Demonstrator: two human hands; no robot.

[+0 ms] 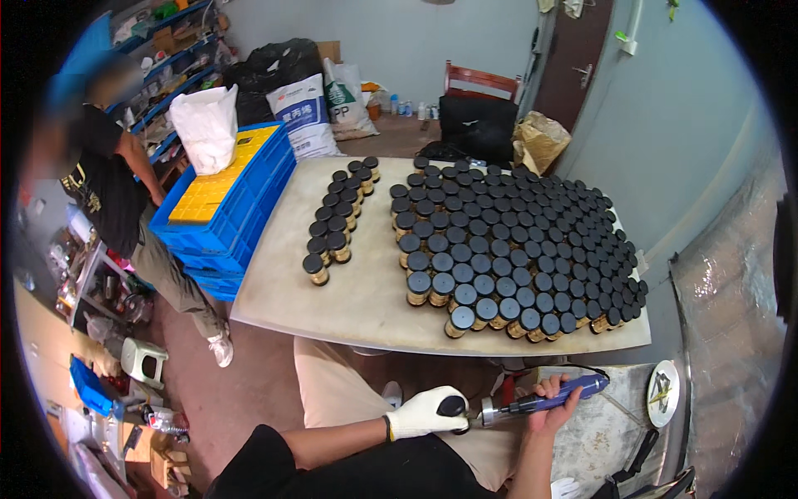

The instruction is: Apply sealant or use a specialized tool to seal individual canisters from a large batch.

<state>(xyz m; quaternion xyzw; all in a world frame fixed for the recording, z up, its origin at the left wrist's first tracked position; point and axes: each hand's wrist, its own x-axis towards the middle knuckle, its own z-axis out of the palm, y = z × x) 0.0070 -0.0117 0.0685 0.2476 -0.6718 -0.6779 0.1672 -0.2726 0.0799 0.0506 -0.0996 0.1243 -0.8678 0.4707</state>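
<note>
My left hand (418,414), in a white glove with a dark cuff edge, is closed around a small jar whose black lid (451,406) shows; its body is mostly hidden by the fingers. My bare right hand (555,405) grips a purple-blue electric screwdriver (582,387) with a wide silver cup-shaped head (488,412). That head points left, close to the jar; I cannot tell whether they touch. On the table (366,312) ahead, a large block of black-lidded jars (507,241) with gold bodies stands upright at the right, and a narrower double row of jars (336,224) stands at the left.
Left of the table are stacked blue crates (224,224) holding yellow boxes (218,185) and a white bag (205,129). A person (112,175) stands beyond them. At my right, a side bench (611,432) carries a white plate (662,394). A chair (478,125) stands behind the table.
</note>
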